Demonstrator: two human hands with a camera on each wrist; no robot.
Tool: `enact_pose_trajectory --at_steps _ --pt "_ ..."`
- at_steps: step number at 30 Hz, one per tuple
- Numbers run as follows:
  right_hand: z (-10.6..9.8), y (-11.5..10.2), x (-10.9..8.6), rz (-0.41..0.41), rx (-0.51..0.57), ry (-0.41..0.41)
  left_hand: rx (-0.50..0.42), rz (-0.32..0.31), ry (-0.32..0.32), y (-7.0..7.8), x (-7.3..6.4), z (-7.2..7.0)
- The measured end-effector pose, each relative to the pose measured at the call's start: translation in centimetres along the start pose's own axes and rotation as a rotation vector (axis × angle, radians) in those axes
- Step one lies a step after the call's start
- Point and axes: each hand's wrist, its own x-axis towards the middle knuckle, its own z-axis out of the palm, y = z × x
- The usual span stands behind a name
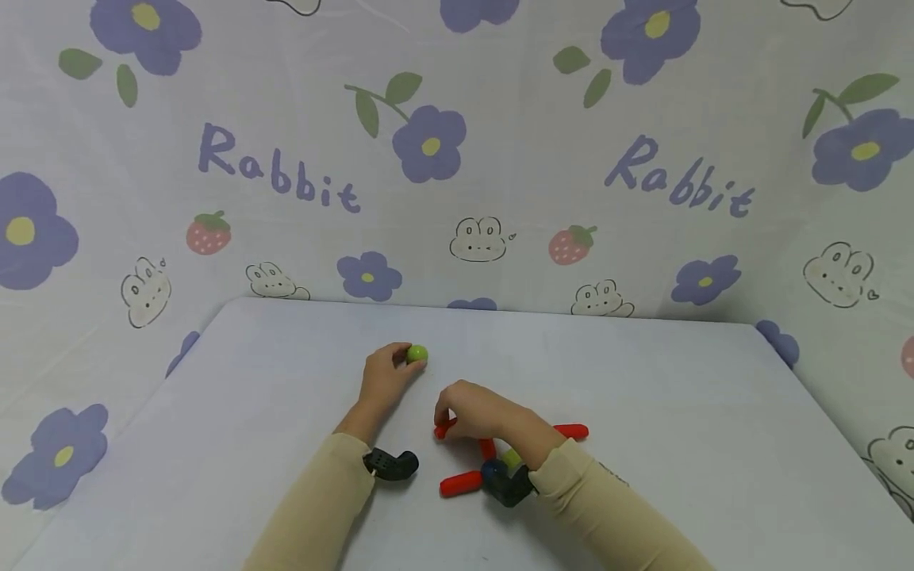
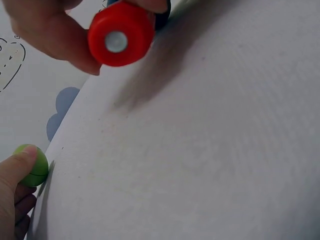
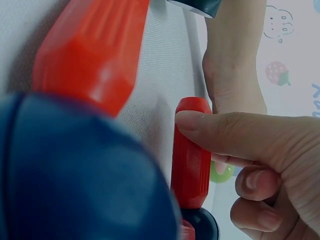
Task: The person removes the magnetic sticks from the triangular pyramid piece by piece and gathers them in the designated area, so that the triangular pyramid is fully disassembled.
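Nearest the right wrist's camera, large and cut off by the frame, lay a glossy dark blue plastic ball [image 3: 85, 170], with a ridged red plastic rod [image 3: 95, 55] just behind it. Beyond these, the person's right grip [image 1: 480, 408], a bare hand, was clamped on a stubby red plastic stick [image 3: 192, 160], the thumb pressed near its upper end. The stick's lower end seemed to meet a second dark blue ball [image 3: 204, 220], though that join was partly hidden. From the left wrist, a round silvery disc [image 2: 116, 41] showed in the end of the stick.

The left grip [image 1: 385, 377], also a bare hand, pinched a small, shiny lime-green ball [image 1: 417, 354] between thumb and fingers, farther across the white counter [image 1: 678, 381] than the stick and to its left.

Partly covered by the right wrist was a yellow-green piece [image 1: 512, 458]; another red rod [image 1: 574, 431] lay past the right forearm. Both arms wore beige sleeves [image 1: 314, 507], and a black curved device [image 1: 389, 465] sat at the left cuff. Behind hung a white cloth [image 1: 286, 79] printed with purple flowers.
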Motion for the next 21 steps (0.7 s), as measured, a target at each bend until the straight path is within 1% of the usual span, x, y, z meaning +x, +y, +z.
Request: enact_pose_trajectory --at_steps 9,13,17,21 --pt "0.0 -0.2 -0.1 0.014 0.000 0.001 0.018 0.012 0.003 0.0 -0.1 -0.1" --pt "-0.2 -0.3 -0.5 0.025 0.006 0.008 0.027 0.014 0.006 0.0 -0.2 -0.1" --pt "-0.5 -0.4 -1.0 0.054 0.036 0.024 0.032 0.012 0.009 0.1 -0.3 -0.1" --pt "-0.7 -0.3 -1.6 0.076 0.031 0.045 0.038 0.000 -0.010 0.2 -0.3 0.0"
